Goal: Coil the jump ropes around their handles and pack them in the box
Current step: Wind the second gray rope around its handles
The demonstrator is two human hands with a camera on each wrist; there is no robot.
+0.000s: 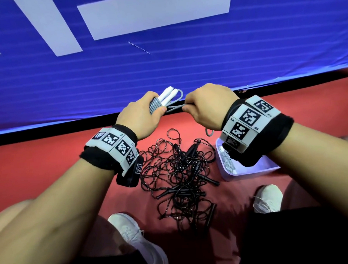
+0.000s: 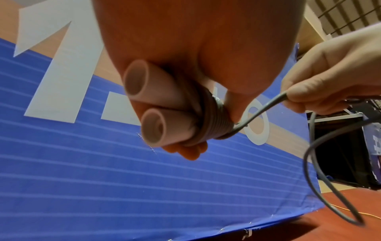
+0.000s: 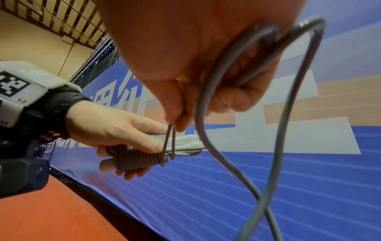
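Note:
My left hand (image 1: 146,113) grips two white handles (image 1: 167,95) held side by side, with grey rope coiled tightly around them (image 1: 155,106). The same handles (image 2: 152,104) and coil (image 2: 212,120) show in the left wrist view, thumb pressing on the wraps. My right hand (image 1: 200,107) pinches the free grey rope (image 1: 176,107) close to the coil; the slack rope loop (image 3: 268,130) hangs from its palm. A tangle of black jump ropes (image 1: 179,176) lies on the red floor below. The pale purple box (image 1: 251,171) at right holds one coiled grey rope (image 1: 227,161).
A blue banner (image 1: 165,61) with white lettering stands just beyond my hands, its black lower edge along the red floor (image 1: 49,158). My two white shoes (image 1: 134,235) flank the black tangle. My right wrist hangs over the box.

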